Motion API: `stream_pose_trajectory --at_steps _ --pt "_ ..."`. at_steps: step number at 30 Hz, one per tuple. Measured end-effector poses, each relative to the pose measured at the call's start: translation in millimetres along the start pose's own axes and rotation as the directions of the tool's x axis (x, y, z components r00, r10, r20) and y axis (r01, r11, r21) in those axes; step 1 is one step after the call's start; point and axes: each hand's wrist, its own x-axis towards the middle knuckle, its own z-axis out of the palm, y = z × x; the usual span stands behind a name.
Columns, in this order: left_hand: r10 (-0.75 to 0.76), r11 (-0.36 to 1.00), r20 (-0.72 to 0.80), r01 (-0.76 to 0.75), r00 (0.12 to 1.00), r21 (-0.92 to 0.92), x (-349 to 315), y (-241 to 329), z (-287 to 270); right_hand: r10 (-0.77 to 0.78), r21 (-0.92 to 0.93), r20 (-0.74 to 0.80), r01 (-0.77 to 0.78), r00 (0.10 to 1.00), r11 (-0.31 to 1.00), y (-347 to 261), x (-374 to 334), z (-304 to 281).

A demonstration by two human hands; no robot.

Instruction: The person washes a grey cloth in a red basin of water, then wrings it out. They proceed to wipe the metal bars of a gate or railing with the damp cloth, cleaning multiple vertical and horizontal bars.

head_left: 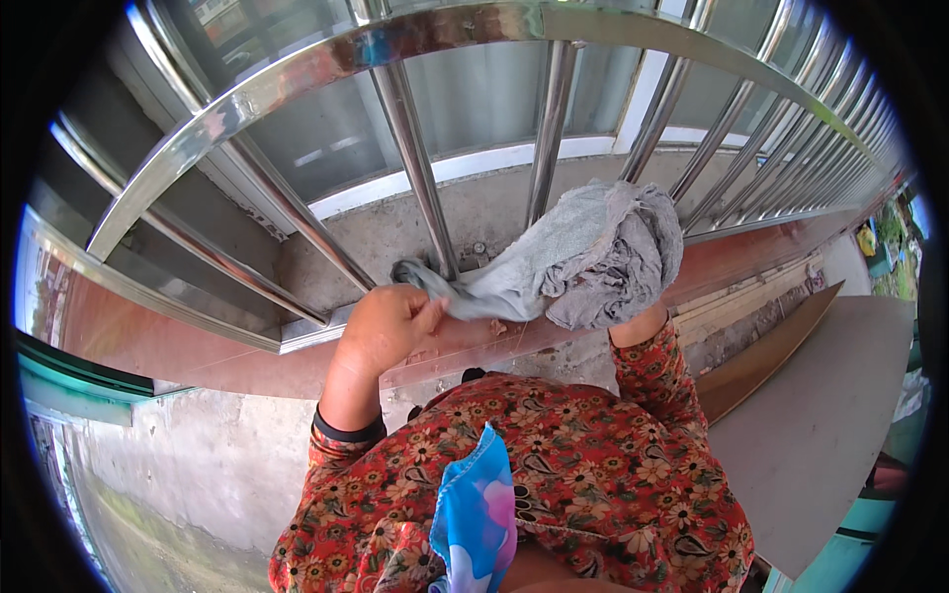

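A grey rag point(568, 257) stretches across in front of the stainless steel bars, bunched thickly at its right end and twisted thinner toward the left. Its thin end lies at the foot of one upright bar point(413, 148). My left hand point(390, 321) is closed with curled fingers on that thin end, slightly blurred. Under the thick bundle, my right hand point(641, 329) shows only its wrist; the rag covers the fingers and appears held up by them.
A curved steel rail point(465, 30) tops the bars, with window glass point(465, 99) behind. Below runs a reddish stone ledge point(222, 336). To the right, a brown board point(761, 361) lies beside a grey panel point(820, 425). A blue patterned cloth point(477, 514) hangs before my flowered top.
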Motion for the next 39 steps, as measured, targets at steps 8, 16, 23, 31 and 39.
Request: stream_pose_trajectory --at_steps 8,16,23,31,39 --pt "0.418 0.883 -0.139 -0.437 0.898 -0.169 27 -23 76 0.091 -0.085 -0.014 -0.091 0.996 0.992 -6 -23 36" --pt "0.08 0.046 -0.12 -0.124 0.99 -0.991 15 -54 14 -0.013 -0.626 0.11 0.079 0.994 0.776 -44 -47 50" --pt "0.296 0.227 -0.556 -0.623 0.777 -0.749 15 9 -11 0.72 0.541 -0.057 -0.584 0.692 0.605 -28 -71 79" --pt "0.287 0.052 -0.556 -0.592 0.78 -0.804 36 23 -28 0.764 -0.095 0.42 -0.814 0.489 0.573 -8 -96 32" --pt "0.191 0.207 -0.579 -0.609 0.793 -0.766 40 10 -23 0.755 0.437 -0.224 -0.629 0.616 0.643 -15 -110 13"
